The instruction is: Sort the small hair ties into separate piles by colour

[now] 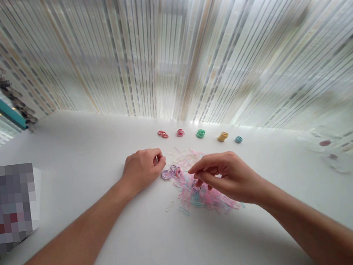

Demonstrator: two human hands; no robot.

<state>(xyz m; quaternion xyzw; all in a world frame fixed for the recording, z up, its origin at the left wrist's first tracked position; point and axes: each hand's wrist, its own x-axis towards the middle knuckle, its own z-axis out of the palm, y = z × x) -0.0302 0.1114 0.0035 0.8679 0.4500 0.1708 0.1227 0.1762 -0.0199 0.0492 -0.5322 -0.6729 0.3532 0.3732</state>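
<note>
So, left fingers [160,164] near purple rings [167,174], right [230,175] above pastel pile [200,200]

Part of the pastel heap [196,198] is hidden beneath the right hand [229,175], and its strands blur together, too fine to count. Left of the heap, the curled fingers [159,165] of the left hand [140,168] conceal whatever may lie inside. Beyond the heap, the small coloured bundles [200,133] are too tiny to count ring by ring. Far left of it, a box-like object [6,207] is pixelated and cut by the picture's edge. Far right of it, a transparent item [334,157] is smeared. Both forearms, the surface [138,247] and, behind the heap, the striped curtain [154,45] run out of view
</note>
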